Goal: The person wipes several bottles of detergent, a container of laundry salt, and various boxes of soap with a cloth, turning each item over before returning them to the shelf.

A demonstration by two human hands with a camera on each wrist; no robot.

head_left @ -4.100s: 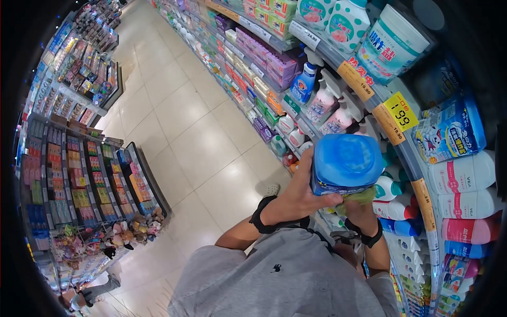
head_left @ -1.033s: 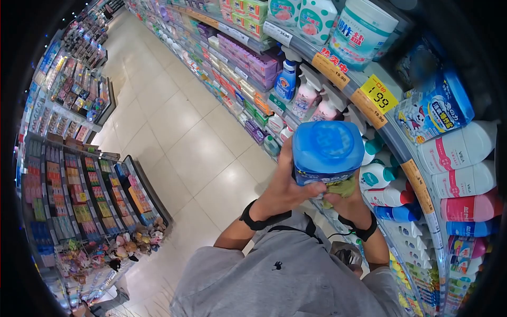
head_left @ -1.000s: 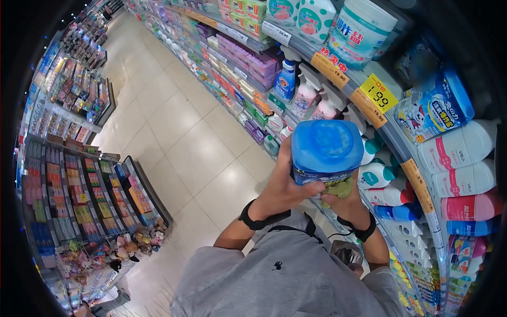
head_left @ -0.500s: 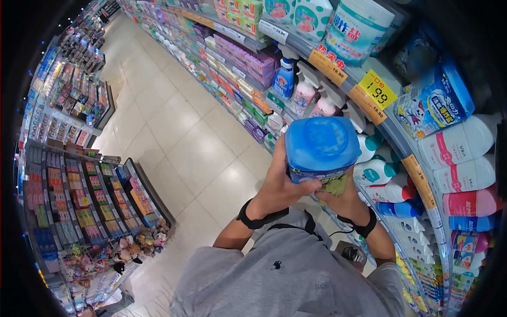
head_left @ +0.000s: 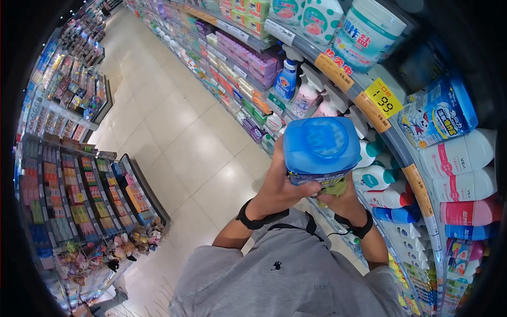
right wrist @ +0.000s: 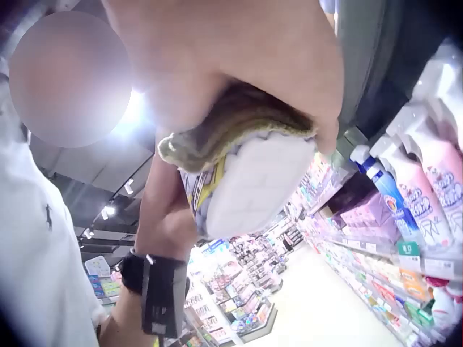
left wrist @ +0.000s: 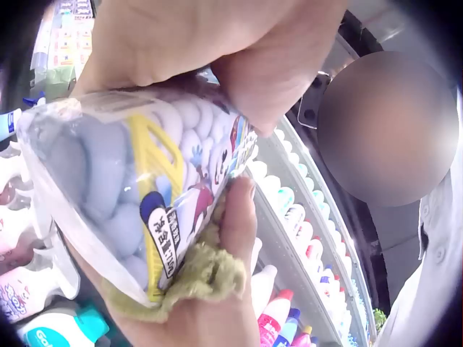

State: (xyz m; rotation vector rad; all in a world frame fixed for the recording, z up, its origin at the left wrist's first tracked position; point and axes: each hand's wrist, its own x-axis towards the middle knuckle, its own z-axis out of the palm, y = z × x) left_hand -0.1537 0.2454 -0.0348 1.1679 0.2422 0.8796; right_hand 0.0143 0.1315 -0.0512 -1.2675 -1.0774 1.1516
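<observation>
Both hands hold a plastic tub with a blue lid [head_left: 323, 140] in front of the chest. The left hand [head_left: 278, 185] grips its left side, thumb across the front label. In the left wrist view, pale rounded contents show through the clear wall of the tub [left wrist: 108, 173]. The right hand [head_left: 349, 203] holds a green cloth [head_left: 335, 189] against the tub's lower side. From the right wrist, the cloth [right wrist: 217, 141] lies bunched between the palm and the tub, beside its white base [right wrist: 257, 181]. The right hand's far fingers are hidden behind the tub in the head view.
A shelf of bottles [head_left: 372, 178] and pump sprayers [head_left: 309, 95] runs close along the right. A similar blue tub [head_left: 443, 113] lies tilted there behind a yellow price tag [head_left: 381, 98]. Tiled aisle floor [head_left: 195, 142] and a display rack [head_left: 84, 185] lie left.
Since the oldest frame, the tub and both hands have shifted left and slightly up in the head view. The cloth stays against the tub, and both hands keep their grip.
</observation>
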